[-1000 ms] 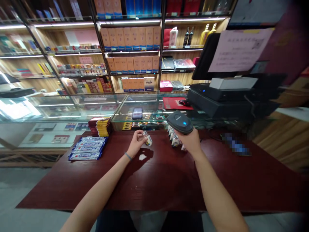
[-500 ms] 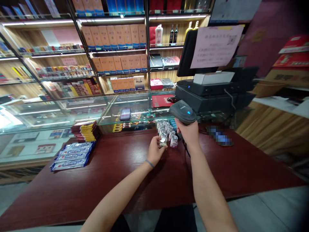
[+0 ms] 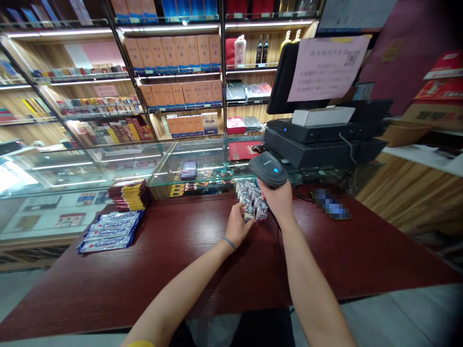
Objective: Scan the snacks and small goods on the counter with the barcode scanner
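Note:
My left hand is closed around a small jar with a silvery lid, at the near end of a cluster of similar jars. The jar stands upright, close beside the jar on its right. In my right hand is a dark grey barcode scanner with a blue light on top. My fingers wrap its handle, which is mostly hidden, and the scanner head hangs over the far jars. A dark cable runs down below that hand.
Silver-blue packets and a stack of dark red and yellow packs lie at the left of the brown table. A blurred phone-like object lies right. Behind are a glass counter and a monitor.
My left hand has moved slightly right with the jar, bringing it in line with the other jars. The scanner in my right hand has shifted a little left.

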`<state>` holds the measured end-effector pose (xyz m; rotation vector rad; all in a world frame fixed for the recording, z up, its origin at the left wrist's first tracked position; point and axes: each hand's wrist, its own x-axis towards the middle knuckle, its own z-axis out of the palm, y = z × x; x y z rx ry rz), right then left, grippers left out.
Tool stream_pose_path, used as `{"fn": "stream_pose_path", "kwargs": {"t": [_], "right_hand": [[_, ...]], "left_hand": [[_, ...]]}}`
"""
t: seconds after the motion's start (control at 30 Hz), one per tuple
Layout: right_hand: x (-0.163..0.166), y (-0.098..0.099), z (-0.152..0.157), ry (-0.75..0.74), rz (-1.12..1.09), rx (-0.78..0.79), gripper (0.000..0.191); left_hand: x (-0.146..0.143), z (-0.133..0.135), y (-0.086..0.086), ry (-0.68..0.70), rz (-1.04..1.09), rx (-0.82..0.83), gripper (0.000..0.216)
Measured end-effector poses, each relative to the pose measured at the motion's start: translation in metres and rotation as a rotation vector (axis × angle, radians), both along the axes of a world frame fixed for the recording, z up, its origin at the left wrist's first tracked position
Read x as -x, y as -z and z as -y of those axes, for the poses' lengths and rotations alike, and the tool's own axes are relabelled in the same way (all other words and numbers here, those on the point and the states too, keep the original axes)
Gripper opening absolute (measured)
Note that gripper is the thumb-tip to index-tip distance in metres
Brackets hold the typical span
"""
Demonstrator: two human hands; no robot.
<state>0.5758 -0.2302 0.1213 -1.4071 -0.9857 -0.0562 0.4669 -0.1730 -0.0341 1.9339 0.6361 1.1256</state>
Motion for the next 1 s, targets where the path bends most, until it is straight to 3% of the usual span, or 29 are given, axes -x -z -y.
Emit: {"fn": "stream_pose_path", "kwargs": {"t": [0.13, 0.23, 0.43, 0.57, 0.8, 1.0], "right_hand": [[0.014, 0.001, -0.004, 0.075, 0.044, 0.028, 0.031], [0.028, 0.001, -0.008, 0.086, 0.098, 0.071, 0.030], [0.064, 0.000, -0.022, -0.022, 0.200, 0.054, 0.031], [0.093, 0.000, -0.035, -0.127, 0.225, 0.048, 0.028], [0.137, 0.011, -0.052, -0.278, 0.270, 0.170, 0.030], [0.158, 0.031, -0.057, -0.338, 0.321, 0.325, 0.037]], "left_hand": [[0.007, 0.000, -0.003, -0.005, 0.037, 0.041, 0.077], [0.031, -0.009, -0.014, -0.027, 0.051, 0.002, 0.075], [0.122, -0.056, -0.039, -0.293, 0.133, -0.099, 0.039], [0.194, -0.096, -0.049, -0.495, 0.090, -0.209, 0.027], [0.299, -0.159, -0.063, -0.834, -0.121, -0.465, 0.028], [0.344, -0.188, -0.067, -0.908, -0.255, -0.465, 0.037]]}}
